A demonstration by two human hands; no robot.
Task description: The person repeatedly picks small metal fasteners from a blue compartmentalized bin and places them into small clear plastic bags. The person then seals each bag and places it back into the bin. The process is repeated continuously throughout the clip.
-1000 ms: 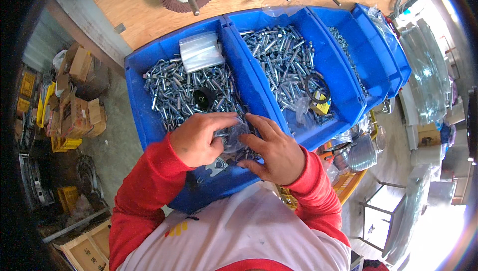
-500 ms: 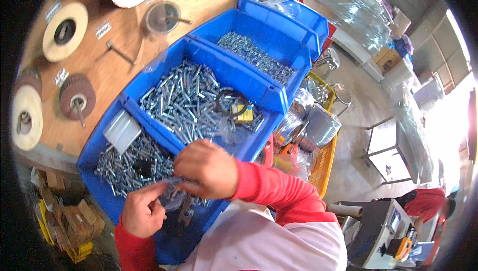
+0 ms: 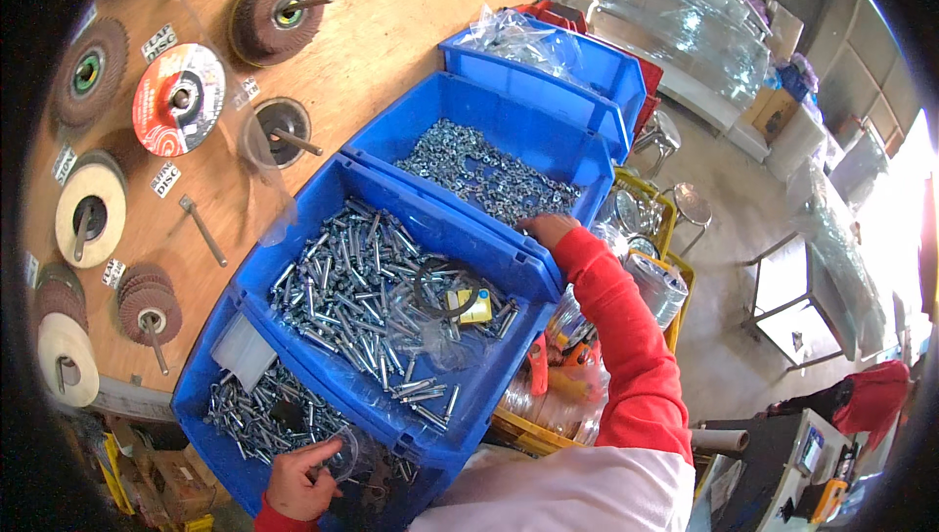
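Note:
My left hand (image 3: 299,482) is closed on the edge of a clear plastic bag (image 3: 344,454), over the front of the nearest blue bin (image 3: 210,405). Short bolts (image 3: 256,413) fill much of that bin. My right hand (image 3: 550,229) reaches over the divider at the right end of a farther blue bin (image 3: 391,72), among small metal nuts (image 3: 474,170). Its fingers curl downward, and the fingertips are partly hidden. Between the hands, longer bolts (image 3: 337,283) lie loose in the middle blue bin (image 3: 518,307), with a black ring (image 3: 419,288) and a yellow-labelled packet (image 3: 474,306).
Abrasive discs (image 3: 181,100) and wheels on pegs cover the wooden board (image 3: 391,4) at the left. Another blue bin (image 3: 611,67) holds plastic bags at the back. Yellow crates (image 3: 528,434) stand beside the bins at the right. Farther right, a person in red (image 3: 871,400) leans by a desk.
My right hand has left the bag beside my left hand and moved far and right to the bin of nuts. My left hand still holds the bag, and the view has shifted.

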